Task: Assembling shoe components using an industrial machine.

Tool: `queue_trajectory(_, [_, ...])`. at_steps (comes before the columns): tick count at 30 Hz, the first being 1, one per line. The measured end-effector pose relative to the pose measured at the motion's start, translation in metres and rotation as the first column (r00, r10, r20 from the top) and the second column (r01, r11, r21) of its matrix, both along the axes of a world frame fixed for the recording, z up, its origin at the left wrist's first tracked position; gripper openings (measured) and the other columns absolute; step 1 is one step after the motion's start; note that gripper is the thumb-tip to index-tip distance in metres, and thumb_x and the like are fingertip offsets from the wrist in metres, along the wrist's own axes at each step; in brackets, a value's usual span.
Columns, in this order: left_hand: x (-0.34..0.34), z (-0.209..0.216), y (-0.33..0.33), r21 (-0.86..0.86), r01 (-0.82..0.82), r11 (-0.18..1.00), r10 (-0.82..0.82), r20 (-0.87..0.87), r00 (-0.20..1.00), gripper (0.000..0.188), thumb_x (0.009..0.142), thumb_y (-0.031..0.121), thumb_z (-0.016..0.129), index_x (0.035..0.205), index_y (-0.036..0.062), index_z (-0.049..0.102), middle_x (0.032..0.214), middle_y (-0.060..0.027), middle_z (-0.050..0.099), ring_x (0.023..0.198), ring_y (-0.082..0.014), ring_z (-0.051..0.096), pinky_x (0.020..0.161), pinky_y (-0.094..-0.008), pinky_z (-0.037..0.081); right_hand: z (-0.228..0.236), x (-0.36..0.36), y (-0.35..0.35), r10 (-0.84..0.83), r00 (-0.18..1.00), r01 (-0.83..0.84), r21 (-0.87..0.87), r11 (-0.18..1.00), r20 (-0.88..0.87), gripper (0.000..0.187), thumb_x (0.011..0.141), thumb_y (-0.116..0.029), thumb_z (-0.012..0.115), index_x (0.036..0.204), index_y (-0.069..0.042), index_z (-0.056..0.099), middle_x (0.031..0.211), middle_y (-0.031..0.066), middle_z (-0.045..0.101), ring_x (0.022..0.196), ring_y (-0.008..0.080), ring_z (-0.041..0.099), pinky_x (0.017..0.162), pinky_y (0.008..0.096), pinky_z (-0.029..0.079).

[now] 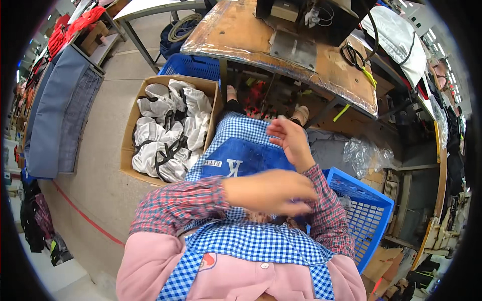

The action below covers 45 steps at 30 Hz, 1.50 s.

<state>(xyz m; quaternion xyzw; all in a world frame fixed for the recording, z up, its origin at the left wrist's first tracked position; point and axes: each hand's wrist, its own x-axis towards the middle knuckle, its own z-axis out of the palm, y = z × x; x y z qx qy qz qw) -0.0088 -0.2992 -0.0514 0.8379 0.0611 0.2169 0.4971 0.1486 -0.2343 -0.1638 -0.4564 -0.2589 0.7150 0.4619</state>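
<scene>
Sitting at a worn wooden table (321, 65), the person is seen from above with both forearms raised over the lap. The left hand (273, 190) is held flat across the body just above a blue checked apron (236, 150), fingers (301, 193) loosely curled; whether anything is pinched under them cannot be told, as the palm side is hidden. The right hand (288, 140) is lifted with fingers spread and nothing held, above the knees. Something dark and pale shows just beneath the left hand but is too covered to be identified. A cardboard box (131, 120) of white garments with black straps (168, 130) is placed on the floor at the person's left, probably for easy reach. A blue plastic basket (366, 210) is set at the right, its contents cut off by the sleeve. The sewing machine (306, 15) on the table is cropped at the top edge.
</scene>
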Motion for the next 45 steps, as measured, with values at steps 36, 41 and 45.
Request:
queue_trajectory(36, [-0.308,-0.146,0.049,0.481,-0.875,-0.052,0.939,-0.275,-0.207,0.022,0.080,0.019,0.068,0.091,0.0000,0.069,0.076,-0.0126,0.069,0.070,-0.0219,0.068,0.067,-0.0330,0.053,-0.032,0.012,0.000,-0.459,0.386,-0.273,0.575,0.771,0.800,0.022,0.096,-0.013,0.053,0.111,0.000,0.064,0.106,0.0175,0.067,0.097,0.0300,0.065,0.087,0.0352,0.049])
queue_trajectory(41, [-0.304,-0.119,0.084,-0.065,-0.996,-0.064,0.998,-0.019,-0.063,0.022,0.089,0.015,0.066,0.104,-0.0011,0.067,0.089,-0.0020,0.068,0.079,-0.0087,0.062,0.067,-0.0262,0.051,-0.028,0.008,-0.001,-0.468,0.389,-0.269,0.583,0.767,0.794,0.021,0.096,-0.012,0.053,0.109,0.000,0.064,0.104,0.0175,0.067,0.096,0.0300,0.065,0.086,0.0351,0.050])
queue_trajectory(45, [-0.278,-0.087,0.098,-0.376,-0.919,-0.121,0.991,0.009,-0.134,0.026,0.091,0.016,0.067,0.112,0.0005,0.065,0.097,-0.0044,0.067,0.085,-0.0092,0.062,0.071,-0.0246,0.053,-0.026,0.008,-0.003,-0.474,0.407,-0.261,0.596,0.759,0.781,0.020,0.095,-0.011,0.054,0.108,0.000,0.064,0.102,0.0170,0.068,0.094,0.0294,0.065,0.084,0.0349,0.050])
